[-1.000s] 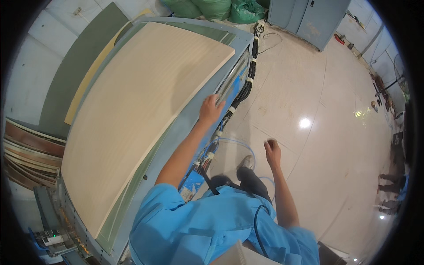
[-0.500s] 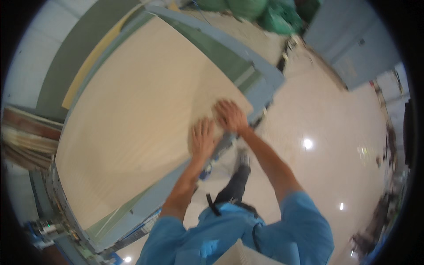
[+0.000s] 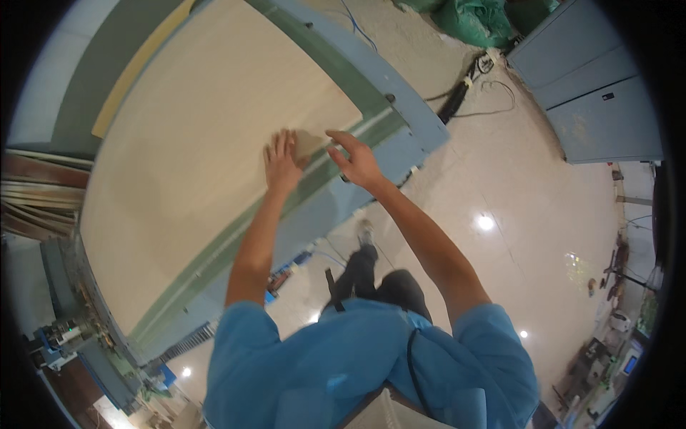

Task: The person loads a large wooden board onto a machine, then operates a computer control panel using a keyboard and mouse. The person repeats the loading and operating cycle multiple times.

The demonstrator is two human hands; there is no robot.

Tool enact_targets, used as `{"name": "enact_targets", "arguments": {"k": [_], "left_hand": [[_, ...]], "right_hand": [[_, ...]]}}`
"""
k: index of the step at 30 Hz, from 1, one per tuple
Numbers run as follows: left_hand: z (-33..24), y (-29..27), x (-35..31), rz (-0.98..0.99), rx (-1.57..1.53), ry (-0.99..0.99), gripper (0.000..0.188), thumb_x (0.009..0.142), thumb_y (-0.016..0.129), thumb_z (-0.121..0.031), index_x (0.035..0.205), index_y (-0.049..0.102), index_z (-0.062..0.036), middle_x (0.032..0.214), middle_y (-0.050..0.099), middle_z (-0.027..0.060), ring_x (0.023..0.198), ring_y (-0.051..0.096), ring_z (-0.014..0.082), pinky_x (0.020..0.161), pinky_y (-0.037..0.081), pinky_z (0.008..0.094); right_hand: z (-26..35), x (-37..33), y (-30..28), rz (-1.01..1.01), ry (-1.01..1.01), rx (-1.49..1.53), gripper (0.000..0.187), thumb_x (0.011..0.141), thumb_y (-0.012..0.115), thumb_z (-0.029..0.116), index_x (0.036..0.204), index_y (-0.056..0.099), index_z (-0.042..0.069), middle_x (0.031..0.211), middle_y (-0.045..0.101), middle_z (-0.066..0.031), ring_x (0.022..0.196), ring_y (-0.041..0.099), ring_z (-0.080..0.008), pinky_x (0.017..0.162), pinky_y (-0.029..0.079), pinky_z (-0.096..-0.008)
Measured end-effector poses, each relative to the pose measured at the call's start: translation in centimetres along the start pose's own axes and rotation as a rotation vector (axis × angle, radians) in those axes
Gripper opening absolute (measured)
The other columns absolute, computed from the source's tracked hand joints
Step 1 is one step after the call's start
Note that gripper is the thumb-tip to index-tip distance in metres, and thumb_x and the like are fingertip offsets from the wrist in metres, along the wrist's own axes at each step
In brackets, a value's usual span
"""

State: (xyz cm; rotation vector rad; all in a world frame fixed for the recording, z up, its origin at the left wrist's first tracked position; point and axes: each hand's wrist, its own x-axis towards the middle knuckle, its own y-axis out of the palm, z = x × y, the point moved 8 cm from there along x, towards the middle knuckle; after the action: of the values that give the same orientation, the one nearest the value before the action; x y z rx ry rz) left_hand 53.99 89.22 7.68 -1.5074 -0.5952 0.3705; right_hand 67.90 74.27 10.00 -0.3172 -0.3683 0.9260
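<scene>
A large pale wooden sheet (image 3: 193, 143) lies flat on a machine bed with a green surface (image 3: 214, 247) and a blue-grey frame (image 3: 314, 214). My left hand (image 3: 284, 161) rests on the sheet close to its near edge, fingers stretched forward and a little spread. Beside it, to the right, my right hand (image 3: 357, 164) hovers over the green strip by the sheet's near right corner. Its thumb and fingers are apart, and nothing shows between them. Whether its fingertips touch the sheet's edge I cannot tell.
At the far right stands a blue-grey cabinet (image 3: 593, 107), with a black cable bundle (image 3: 457, 96) on the floor beside it. Green sacks (image 3: 475, 21) lie at the back. Stacked boards (image 3: 43, 189) are at the left. Small equipment (image 3: 600, 365) lines the right side.
The sheet has shifted away from the bed's near edge, baring a wider green strip. Both hands moved left and forward; my right hand has come off the sheet's surface.
</scene>
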Motion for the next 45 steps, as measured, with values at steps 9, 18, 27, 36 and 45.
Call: {"name": "enact_targets", "arguments": {"k": [9, 18, 27, 36, 45], "left_hand": [[-28.6, 2.2, -12.2, 0.216, -0.98, -0.101, 0.019, 0.085, 0.058, 0.0, 0.1, 0.063, -0.0078, 0.094, 0.064, 0.0164, 0.093, 0.064, 0.0377, 0.08, 0.05, 0.0484], [-64.3, 5.4, -30.2, 1.288, -0.991, 0.649, 0.021, 0.081, 0.075, -0.007, 0.102, 0.074, -0.0041, 0.081, 0.073, 0.0074, 0.075, 0.07, 0.0154, 0.072, 0.056, 0.0307], [-90.1, 3.8, -25.5, 1.553, -1.23, 0.473, 0.036, 0.109, 0.042, -0.025, 0.138, 0.056, -0.0077, 0.111, 0.071, 0.0081, 0.097, 0.07, 0.0207, 0.089, 0.057, 0.0356], [-110.6, 2.0, -26.5, 2.039, -1.625, -0.552, 0.057, 0.108, 0.032, -0.049, 0.146, 0.043, -0.0077, 0.151, 0.045, 0.0151, 0.137, 0.046, 0.0276, 0.117, 0.035, 0.0466], [-139.1, 0.6, -18.7, 1.892, -1.603, -0.003, 0.018, 0.098, 0.066, -0.012, 0.115, 0.06, -0.0111, 0.093, 0.063, 0.0025, 0.089, 0.065, 0.0169, 0.088, 0.054, 0.0315]], "right_hand": [[-27.8, -59.6, -18.7, 0.216, 1.375, -0.379, 0.045, 0.094, 0.054, 0.04, 0.106, 0.072, 0.001, 0.107, 0.072, -0.0226, 0.102, 0.069, -0.0378, 0.092, 0.051, -0.048], [-27.9, -85.5, -37.1, -0.909, 1.45, 0.248, 0.028, 0.092, 0.063, 0.027, 0.093, 0.066, -0.001, 0.071, 0.067, -0.0121, 0.059, 0.065, -0.0209, 0.055, 0.054, -0.0347], [-10.9, -62.5, -59.7, -1.174, 0.584, 0.048, 0.041, 0.097, 0.064, 0.029, 0.13, 0.062, 0.004, 0.124, 0.067, -0.0208, 0.112, 0.066, -0.0354, 0.096, 0.052, -0.0428], [-24.4, -66.5, -77.2, -0.888, 0.696, -0.48, 0.05, 0.097, 0.056, 0.042, 0.129, 0.064, 0.004, 0.128, 0.065, -0.0204, 0.121, 0.06, -0.0386, 0.105, 0.044, -0.0478], [-39.3, -104.6, -83.9, -1.36, 1.517, 0.083, 0.045, 0.094, 0.062, 0.036, 0.114, 0.069, -0.004, 0.101, 0.074, -0.0225, 0.095, 0.072, -0.0341, 0.083, 0.056, -0.0437]]}}
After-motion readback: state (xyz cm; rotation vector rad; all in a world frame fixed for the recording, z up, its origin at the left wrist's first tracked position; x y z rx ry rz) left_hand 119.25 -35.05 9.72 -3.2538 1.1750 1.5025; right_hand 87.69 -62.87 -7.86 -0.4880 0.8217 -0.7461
